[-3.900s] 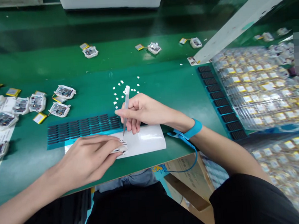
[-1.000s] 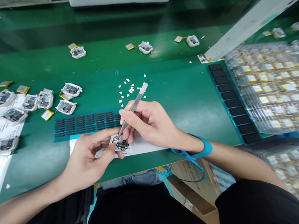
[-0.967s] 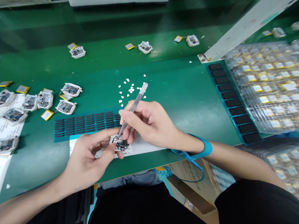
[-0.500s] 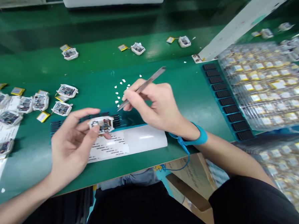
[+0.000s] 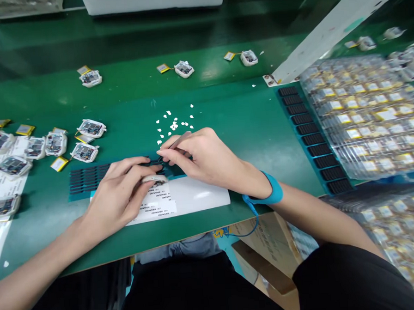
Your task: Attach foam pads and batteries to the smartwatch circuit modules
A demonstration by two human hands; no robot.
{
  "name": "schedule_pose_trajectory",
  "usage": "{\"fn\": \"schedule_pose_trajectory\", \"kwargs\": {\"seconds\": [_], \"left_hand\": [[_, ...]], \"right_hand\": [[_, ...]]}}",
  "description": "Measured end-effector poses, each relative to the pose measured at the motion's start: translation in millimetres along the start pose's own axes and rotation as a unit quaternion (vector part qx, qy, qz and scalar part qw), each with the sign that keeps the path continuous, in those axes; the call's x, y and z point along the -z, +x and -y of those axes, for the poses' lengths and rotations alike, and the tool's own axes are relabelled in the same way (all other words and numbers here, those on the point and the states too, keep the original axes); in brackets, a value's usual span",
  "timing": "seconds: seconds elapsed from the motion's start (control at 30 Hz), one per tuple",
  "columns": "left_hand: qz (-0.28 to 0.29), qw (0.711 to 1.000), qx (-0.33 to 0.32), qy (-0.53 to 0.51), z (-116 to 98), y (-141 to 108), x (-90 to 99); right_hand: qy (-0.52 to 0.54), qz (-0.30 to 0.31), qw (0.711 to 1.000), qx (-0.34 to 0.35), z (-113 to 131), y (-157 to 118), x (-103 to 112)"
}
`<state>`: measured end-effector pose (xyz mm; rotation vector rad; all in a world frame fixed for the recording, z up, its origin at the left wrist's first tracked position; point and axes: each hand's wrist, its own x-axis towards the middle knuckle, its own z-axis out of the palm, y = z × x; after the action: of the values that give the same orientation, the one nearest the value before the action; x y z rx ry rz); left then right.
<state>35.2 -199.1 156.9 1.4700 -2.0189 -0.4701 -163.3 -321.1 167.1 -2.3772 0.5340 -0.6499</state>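
Observation:
My left hand [image 5: 122,192] is closed around a small white electronic housing [image 5: 154,179], tilted and mostly covered by the fingers. Its fingertips rest over the right end of a sheet of black strips [image 5: 86,179]. Pinched in my right hand [image 5: 207,162] are metal tweezers [image 5: 181,140], whose tips point down to the strips beside my left fingertips. Whether the tips grip anything is too small to tell. Under the housing lies a white label sheet [image 5: 198,194]. Small white stickers [image 5: 174,125] are scattered on the green mat beyond my right hand.
Several white housings with circuit boards [image 5: 55,143] and yellow-edged batteries [image 5: 59,163] lie at the left. Three more housings [image 5: 184,69] sit along the back. At the right are black pads on a blue strip [image 5: 306,129] and stacked clear trays [image 5: 367,114].
My right hand has lowered the tweezers to the black strips. My left hand has turned palm down and moved right with the housing, which is now tilted, towards the tweezers.

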Motion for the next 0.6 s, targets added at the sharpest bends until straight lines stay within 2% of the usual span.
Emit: {"fn": "schedule_pose_trajectory", "kwargs": {"seconds": [0.1,0.23,0.3,0.47,0.6], "left_hand": [[0.025,0.998,-0.044,0.025,4.3,0.5,-1.8],[0.035,0.999,-0.016,0.017,4.1,3.5,0.0],[0.035,0.999,-0.002,0.014,3.6,5.1,0.2],[0.040,0.998,-0.010,0.036,4.9,6.6,-2.1],[0.068,0.991,-0.116,0.004,0.9,-1.6,8.2]], "right_hand": [[-0.036,0.034,0.999,0.011,3.2,-1.7,0.4],[-0.132,0.078,0.987,0.047,6.8,-5.6,-3.7],[-0.176,0.078,0.979,0.060,7.2,-7.4,-4.9],[-0.185,-0.066,0.978,0.069,4.0,-7.6,-1.5],[-0.137,-0.115,0.978,0.110,2.9,-5.9,0.8]]}}
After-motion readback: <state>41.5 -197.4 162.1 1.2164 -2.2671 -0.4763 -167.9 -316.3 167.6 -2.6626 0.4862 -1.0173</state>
